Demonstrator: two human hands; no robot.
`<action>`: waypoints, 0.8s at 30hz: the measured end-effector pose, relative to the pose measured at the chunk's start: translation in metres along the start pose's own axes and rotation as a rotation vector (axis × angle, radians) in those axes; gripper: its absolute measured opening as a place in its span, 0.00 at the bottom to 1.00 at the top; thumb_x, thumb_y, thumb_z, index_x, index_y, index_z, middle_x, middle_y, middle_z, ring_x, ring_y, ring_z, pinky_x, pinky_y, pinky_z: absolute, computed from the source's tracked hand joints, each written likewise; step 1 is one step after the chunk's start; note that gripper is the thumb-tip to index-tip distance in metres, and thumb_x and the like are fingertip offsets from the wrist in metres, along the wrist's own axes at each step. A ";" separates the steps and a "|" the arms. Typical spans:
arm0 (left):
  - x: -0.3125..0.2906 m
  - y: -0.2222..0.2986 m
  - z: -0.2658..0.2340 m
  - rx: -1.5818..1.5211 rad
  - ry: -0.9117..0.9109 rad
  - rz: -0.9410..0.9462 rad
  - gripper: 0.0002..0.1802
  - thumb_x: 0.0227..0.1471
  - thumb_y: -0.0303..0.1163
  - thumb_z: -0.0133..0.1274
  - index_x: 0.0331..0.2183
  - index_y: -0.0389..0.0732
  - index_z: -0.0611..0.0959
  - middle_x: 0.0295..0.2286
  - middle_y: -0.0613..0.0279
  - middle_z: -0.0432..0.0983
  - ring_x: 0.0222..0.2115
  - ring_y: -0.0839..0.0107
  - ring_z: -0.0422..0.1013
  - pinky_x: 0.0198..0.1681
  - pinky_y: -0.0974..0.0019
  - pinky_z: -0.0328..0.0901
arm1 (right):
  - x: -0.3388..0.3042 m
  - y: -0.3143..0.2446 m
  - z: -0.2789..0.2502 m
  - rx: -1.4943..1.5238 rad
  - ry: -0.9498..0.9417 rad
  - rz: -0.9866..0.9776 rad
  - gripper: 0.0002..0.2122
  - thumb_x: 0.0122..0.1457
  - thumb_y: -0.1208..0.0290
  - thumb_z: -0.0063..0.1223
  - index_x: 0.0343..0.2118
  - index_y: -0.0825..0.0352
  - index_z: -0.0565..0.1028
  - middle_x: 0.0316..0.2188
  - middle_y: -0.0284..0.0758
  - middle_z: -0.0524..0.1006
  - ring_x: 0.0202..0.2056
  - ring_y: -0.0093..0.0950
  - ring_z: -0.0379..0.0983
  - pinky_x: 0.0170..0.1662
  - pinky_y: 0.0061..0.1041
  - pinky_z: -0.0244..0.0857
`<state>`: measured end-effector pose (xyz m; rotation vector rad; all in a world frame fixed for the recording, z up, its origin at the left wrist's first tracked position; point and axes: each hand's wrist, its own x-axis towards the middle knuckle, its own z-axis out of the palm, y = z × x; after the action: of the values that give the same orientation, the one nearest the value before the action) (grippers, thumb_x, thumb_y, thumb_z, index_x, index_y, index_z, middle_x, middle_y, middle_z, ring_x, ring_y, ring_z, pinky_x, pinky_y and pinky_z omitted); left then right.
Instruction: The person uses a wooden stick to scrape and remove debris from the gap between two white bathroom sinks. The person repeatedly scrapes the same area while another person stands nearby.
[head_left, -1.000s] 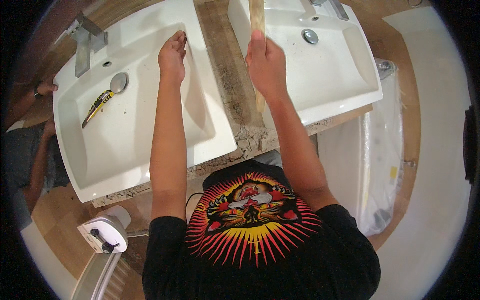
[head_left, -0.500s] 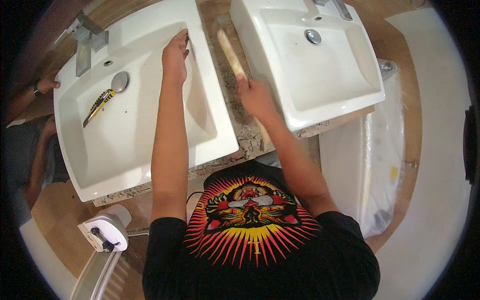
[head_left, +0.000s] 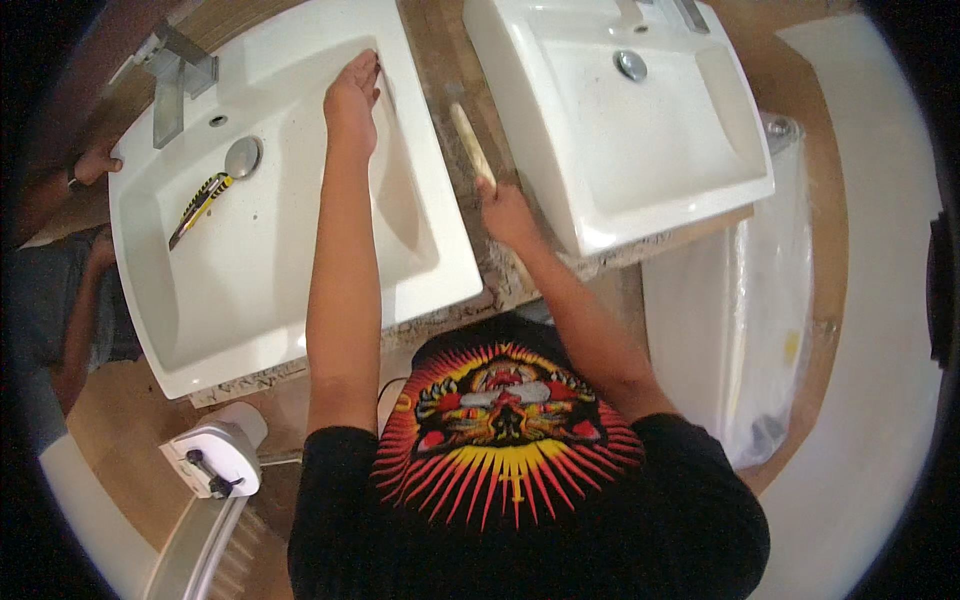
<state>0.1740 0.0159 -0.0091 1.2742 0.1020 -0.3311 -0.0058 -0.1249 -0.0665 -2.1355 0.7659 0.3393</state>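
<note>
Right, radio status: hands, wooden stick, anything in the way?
Left hand open at inner wall of left basin. Right hand gripping wooden stick beside right basin. Utility knife in left basin, clear of both hands.

The left basin point(head_left: 265, 260) looks glossy; stick point(head_left: 471, 143), wooden; tap point(head_left: 169, 110), metal; shirt point(head_left: 540, 565), matt cloth.

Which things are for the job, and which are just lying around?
Seemingly in use:
long, pale wooden handle, gripped by the right hand
left white rectangular ceramic basin, the left hand at its inner wall

Seemingly just lying about:
slim yellow-and-black utility knife, inside that basin
bulky white shape under clear plastic
</note>
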 end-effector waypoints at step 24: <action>0.005 0.005 -0.003 -0.150 0.071 0.039 0.31 0.57 0.42 0.28 0.58 0.37 0.51 0.52 0.45 0.61 0.56 0.57 0.54 0.59 0.54 0.39 | -0.001 -0.020 -0.019 -0.025 0.154 -0.142 0.27 0.60 0.52 0.37 0.24 0.77 0.74 0.21 0.58 0.71 0.28 0.54 0.71 0.33 0.45 0.63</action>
<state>0.1803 0.0196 -0.0064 1.1376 0.1599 -0.2401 0.0060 -0.1297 -0.0419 -2.2443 0.6942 0.1103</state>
